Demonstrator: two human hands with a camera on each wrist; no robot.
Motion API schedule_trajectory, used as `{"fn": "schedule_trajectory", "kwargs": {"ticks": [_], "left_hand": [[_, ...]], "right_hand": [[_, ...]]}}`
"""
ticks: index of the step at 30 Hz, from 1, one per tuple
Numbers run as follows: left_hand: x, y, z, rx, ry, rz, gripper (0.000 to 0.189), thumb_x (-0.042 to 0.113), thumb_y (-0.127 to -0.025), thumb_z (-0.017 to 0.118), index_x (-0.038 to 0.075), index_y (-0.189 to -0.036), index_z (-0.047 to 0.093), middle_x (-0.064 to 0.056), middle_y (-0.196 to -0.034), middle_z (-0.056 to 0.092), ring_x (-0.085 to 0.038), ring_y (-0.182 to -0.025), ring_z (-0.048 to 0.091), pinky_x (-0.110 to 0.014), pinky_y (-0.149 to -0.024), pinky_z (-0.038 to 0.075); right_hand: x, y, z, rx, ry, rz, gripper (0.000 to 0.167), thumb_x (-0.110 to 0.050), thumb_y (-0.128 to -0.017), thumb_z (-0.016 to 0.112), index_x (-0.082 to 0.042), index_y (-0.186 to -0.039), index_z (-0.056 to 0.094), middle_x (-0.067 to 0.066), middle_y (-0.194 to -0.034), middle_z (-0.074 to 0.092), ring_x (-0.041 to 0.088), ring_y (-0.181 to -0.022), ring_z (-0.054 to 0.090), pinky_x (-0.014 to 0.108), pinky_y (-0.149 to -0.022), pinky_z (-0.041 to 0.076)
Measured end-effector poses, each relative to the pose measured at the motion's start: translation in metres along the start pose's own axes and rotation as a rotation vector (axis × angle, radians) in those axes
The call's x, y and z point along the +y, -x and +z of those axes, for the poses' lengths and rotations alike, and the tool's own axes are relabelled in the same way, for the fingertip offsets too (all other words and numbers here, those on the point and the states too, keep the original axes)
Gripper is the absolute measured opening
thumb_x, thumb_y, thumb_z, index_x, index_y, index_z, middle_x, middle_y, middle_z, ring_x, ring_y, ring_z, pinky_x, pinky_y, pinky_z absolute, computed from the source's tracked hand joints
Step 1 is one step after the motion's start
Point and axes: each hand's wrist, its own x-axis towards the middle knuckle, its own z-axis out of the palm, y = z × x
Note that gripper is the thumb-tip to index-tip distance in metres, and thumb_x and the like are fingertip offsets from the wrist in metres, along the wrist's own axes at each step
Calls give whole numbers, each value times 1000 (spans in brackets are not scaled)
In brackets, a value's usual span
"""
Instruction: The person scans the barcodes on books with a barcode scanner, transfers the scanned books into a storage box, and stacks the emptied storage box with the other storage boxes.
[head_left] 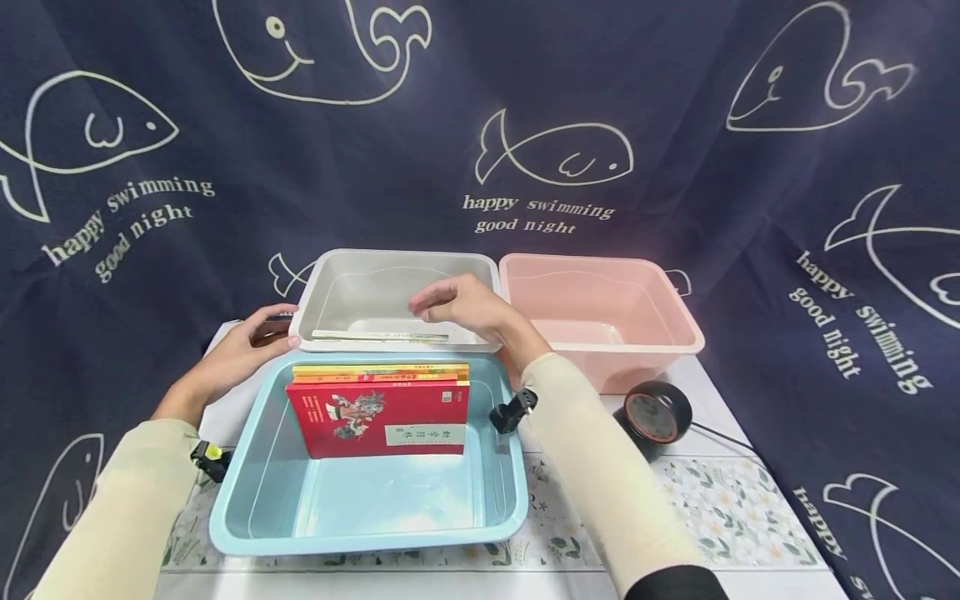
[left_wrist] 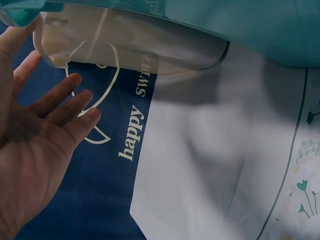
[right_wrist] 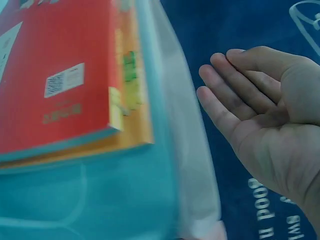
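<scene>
My left hand (head_left: 238,357) is at the left end of the light grey bin (head_left: 491,287), its fingers spread at the rim; the left wrist view shows the palm holding nothing. Over the grey bin hovers my right hand (head_left: 467,305), fingers together, slightly bent and gripping nothing. Thin books (head_left: 380,336) lie inside that bin along its near wall, mostly hidden. In front of it, the light blue bin (head_left: 517,492) holds several books, stood on edge against its far wall. The nearest is a red book (head_left: 337,437) with a printed figure and a white label.
A pink bin (head_left: 600,348) stands to the right of the grey one. Closer in on that side sits a round black device (head_left: 654,417) with a cable. A dark blue curtain (head_left: 420,167) with fish drawings hangs behind. Floral cloth (head_left: 720,508) covers part of the table.
</scene>
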Motion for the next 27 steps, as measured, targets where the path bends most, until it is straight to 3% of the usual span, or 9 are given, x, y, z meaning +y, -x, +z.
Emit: {"fn": "schedule_trajectory", "kwargs": {"ticks": [6,12,19,27], "left_hand": [[-5,3,0,9,-12,8,78,42,-102,64,18,-163,24,-28,-159,41,-51,-140,48,-67,-107,46],[-4,0,0,5,-1,15,78,43,-102,64,18,-164,24,-28,-160,40,-51,-141,47,-67,-108,45],[-2,-2,0,8,-1,32,76,42,-102,64,16,-163,25,-28,-160,40,-51,-142,46,-68,-111,42],[-1,-2,1,6,6,29,76,42,-102,63,16,-162,25,-29,-160,39,-51,-142,45,-68,-111,41]], "right_hand": [[-12,28,-9,-13,33,-69,30,-2,-95,69,-5,-124,73,14,-122,76,27,-116,72,34,-102,58],[-7,58,-6,-38,109,-91,29,-6,-93,72,-7,-122,75,13,-120,77,24,-114,73,32,-101,58],[14,77,7,-59,83,-17,29,-1,-91,71,-1,-120,74,19,-119,76,25,-108,75,27,-92,60],[28,81,15,-102,53,33,29,2,-90,72,4,-119,74,19,-117,76,21,-102,76,30,-93,61]]}}
